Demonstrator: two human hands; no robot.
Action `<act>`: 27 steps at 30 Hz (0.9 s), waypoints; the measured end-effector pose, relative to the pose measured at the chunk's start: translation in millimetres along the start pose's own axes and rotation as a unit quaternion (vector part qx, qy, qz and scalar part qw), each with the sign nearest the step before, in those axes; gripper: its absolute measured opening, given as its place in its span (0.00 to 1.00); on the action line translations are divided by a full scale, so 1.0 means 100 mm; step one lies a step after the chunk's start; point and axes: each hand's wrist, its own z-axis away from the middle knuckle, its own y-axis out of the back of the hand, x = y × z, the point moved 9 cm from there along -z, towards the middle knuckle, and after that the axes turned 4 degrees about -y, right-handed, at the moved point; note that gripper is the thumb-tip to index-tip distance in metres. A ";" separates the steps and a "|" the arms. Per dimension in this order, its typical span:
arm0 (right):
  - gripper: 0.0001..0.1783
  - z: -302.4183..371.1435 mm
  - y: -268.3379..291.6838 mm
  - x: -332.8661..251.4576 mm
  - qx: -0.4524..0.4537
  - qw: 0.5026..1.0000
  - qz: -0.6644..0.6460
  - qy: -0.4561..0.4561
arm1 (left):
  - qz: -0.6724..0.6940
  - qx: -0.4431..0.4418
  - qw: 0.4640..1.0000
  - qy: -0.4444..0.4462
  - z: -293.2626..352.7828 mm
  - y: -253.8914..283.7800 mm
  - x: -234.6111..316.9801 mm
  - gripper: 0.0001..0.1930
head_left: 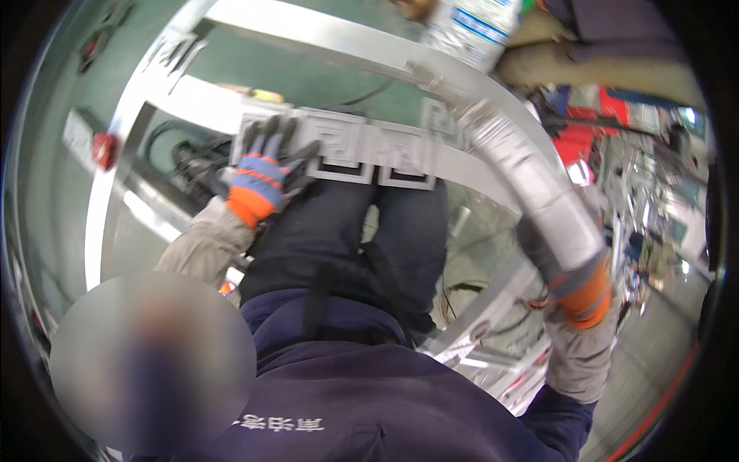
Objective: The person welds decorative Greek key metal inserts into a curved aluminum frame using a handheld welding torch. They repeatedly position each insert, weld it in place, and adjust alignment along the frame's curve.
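Note:
My left hand [265, 165], in a grey-blue and orange work glove, lies with fingers spread on a silver metal panel [335, 154] cut in a square spiral pattern. The panel stretches across a silver metal frame [308, 31], just beyond my thighs. On the right, my right hand [566, 266], gloved the same way, is wrapped round the rear of a long silver cylindrical tool [531, 173]. The tool's front end points up and left, close to the frame's right bar. Motion blur hides the tip, and I cannot tell whether it touches anything.
A clear plastic bottle [473, 35] with a blue and white label is beyond the frame, beside another person's dark clothing [623, 31]. Dark cables [192, 158] lie left of my left hand. A red round piece [105, 151] sits at the left bar. Red equipment and clutter fill the right side.

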 end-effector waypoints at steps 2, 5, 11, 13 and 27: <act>0.25 -0.12 -0.48 -0.04 -0.041 0.997 -0.067 -0.023 | 0.039 0.027 0.999 0.002 0.00 0.02 -0.02 0.33; 0.31 -0.29 -1.11 -0.14 -0.090 0.976 -0.168 -0.101 | 0.057 0.036 0.998 0.010 -0.01 0.09 -0.03 0.32; 0.25 -0.38 -1.54 -0.19 -0.078 0.978 -0.164 -0.104 | 0.067 0.035 0.997 0.022 0.01 0.11 -0.06 0.27; 0.25 -0.35 -1.60 -0.16 -0.080 0.984 -0.128 -0.099 | 0.062 0.031 0.997 0.022 0.02 0.09 -0.07 0.27; 0.27 -0.35 -1.66 -0.25 -0.042 0.985 -0.148 -0.080 | 0.073 0.036 0.997 0.009 0.03 0.07 -0.09 0.29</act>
